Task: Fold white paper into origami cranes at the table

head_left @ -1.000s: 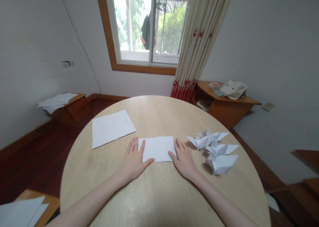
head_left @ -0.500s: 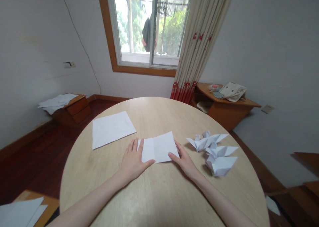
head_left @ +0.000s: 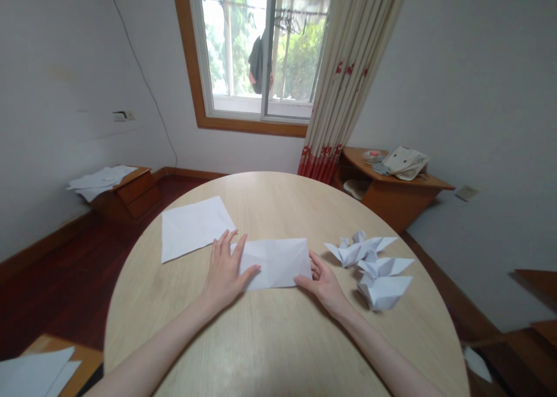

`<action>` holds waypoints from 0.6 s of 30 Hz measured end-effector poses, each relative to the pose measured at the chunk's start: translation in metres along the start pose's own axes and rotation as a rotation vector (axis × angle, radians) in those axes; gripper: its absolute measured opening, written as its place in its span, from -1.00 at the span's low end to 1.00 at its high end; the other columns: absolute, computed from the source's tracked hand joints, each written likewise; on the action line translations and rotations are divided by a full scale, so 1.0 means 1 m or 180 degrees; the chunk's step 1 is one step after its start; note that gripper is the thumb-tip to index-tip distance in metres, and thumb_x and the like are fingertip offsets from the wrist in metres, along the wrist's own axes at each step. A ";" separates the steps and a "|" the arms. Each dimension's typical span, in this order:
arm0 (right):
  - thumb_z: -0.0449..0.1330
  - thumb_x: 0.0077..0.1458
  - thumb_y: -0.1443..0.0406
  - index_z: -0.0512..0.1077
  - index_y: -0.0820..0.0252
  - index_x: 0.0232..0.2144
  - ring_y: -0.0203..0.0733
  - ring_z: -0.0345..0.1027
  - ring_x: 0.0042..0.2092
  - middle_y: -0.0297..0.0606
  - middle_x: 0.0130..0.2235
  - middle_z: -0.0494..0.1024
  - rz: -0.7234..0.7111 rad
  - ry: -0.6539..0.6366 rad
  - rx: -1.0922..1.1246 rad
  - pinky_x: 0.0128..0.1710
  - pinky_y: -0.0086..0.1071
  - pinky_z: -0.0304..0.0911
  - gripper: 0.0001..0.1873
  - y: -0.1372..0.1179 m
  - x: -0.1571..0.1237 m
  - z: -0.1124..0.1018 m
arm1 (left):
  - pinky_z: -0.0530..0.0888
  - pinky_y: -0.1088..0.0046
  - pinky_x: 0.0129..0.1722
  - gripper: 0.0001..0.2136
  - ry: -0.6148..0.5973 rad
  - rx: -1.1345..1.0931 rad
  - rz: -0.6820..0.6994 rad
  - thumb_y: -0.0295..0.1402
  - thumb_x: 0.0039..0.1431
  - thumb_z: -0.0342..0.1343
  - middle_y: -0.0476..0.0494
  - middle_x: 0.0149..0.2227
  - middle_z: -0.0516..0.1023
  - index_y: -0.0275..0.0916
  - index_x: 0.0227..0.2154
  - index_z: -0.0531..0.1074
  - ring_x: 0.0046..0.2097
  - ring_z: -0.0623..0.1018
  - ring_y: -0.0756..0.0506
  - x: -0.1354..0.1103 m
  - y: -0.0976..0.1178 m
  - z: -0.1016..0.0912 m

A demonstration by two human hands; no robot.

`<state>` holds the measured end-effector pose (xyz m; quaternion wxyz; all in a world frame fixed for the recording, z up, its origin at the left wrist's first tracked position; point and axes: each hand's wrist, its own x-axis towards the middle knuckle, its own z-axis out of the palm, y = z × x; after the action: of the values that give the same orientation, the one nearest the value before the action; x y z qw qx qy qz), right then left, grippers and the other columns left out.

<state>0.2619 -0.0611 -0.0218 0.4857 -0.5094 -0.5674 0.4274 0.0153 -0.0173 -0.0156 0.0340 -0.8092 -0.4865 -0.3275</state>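
A creased white paper [head_left: 276, 262] lies in the middle of the round wooden table [head_left: 278, 339]. My left hand [head_left: 225, 267] rests flat on its left end, fingers spread and thumb pressing the sheet. My right hand [head_left: 324, 281] is at the paper's right edge, thumb and fingers pinching the lower right corner. A flat white sheet [head_left: 194, 226] lies beyond my left hand. To the right of my right hand sit three folded paper figures [head_left: 374, 263].
A low wooden cabinet [head_left: 126, 191] with papers on top stands at the left wall. A wooden corner shelf [head_left: 391, 191] with a bag is at the right, beside the curtain [head_left: 348, 83]. More paper [head_left: 35, 371] lies at the lower left.
The paper has been unfolded wider and now shows creases. My left hand slid left along it. My right hand turned from flat to gripping the right corner.
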 end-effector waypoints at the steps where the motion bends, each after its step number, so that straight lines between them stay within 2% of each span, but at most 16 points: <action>1: 0.31 -0.12 0.07 0.28 0.17 0.09 0.05 0.45 -0.06 -0.04 -0.03 0.53 -0.0015 0.0005 -0.0052 -0.08 -0.08 0.35 -0.28 0.000 0.000 -0.001 | -0.03 -0.11 0.24 -0.45 0.0053 0.0050 0.0093 -0.07 0.21 0.02 -0.38 0.23 0.13 -0.24 0.18 0.18 0.29 0.05 -0.36 0.000 0.002 -0.003; 4: 0.32 -0.14 0.07 0.37 0.19 -0.04 0.06 0.45 -0.08 -0.07 -0.08 0.55 -0.0011 -0.0021 -0.0073 -0.09 -0.09 0.34 -0.39 -0.002 -0.001 -0.002 | -0.13 -0.15 0.24 -0.54 0.0220 0.0206 0.0352 -0.13 0.25 0.01 -0.34 0.24 0.14 -0.18 0.16 0.24 0.29 0.06 -0.34 0.000 0.008 -0.011; 9: 0.34 -0.19 0.05 0.42 0.19 -0.22 0.06 0.46 -0.15 -0.10 -0.18 0.58 0.0104 -0.0026 0.0115 -0.12 -0.11 0.35 -0.50 -0.003 -0.001 -0.001 | -0.15 -0.15 0.25 -0.72 0.0405 0.0206 0.0668 -0.27 0.28 -0.01 -0.21 0.21 0.21 -0.07 0.03 0.38 0.26 0.12 -0.29 -0.002 0.015 -0.019; 14: 0.37 -0.24 0.04 0.44 0.19 -0.29 0.04 0.47 -0.21 -0.11 -0.24 0.60 0.0124 0.0054 0.0196 -0.15 -0.11 0.35 -0.52 -0.002 -0.001 -0.001 | -0.20 -0.15 0.26 -0.62 0.0487 0.0208 0.0695 -0.28 0.27 0.01 -0.25 0.11 0.37 -0.19 0.13 0.28 0.19 0.26 -0.26 -0.002 0.016 -0.021; 18: 0.39 -0.26 0.03 0.45 0.20 -0.32 0.03 0.47 -0.22 -0.12 -0.25 0.60 0.0109 0.0108 0.0241 -0.15 -0.12 0.34 -0.51 0.000 -0.001 -0.001 | -0.22 -0.19 0.25 -0.69 0.0794 0.0273 0.0911 -0.33 0.27 0.02 -0.20 0.03 0.48 -0.15 0.07 0.34 0.12 0.38 -0.23 0.000 0.019 -0.022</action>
<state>0.2624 -0.0619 -0.0214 0.5068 -0.5075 -0.5336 0.4482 0.0197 -0.0358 0.0069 0.1747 -0.8211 -0.3720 -0.3961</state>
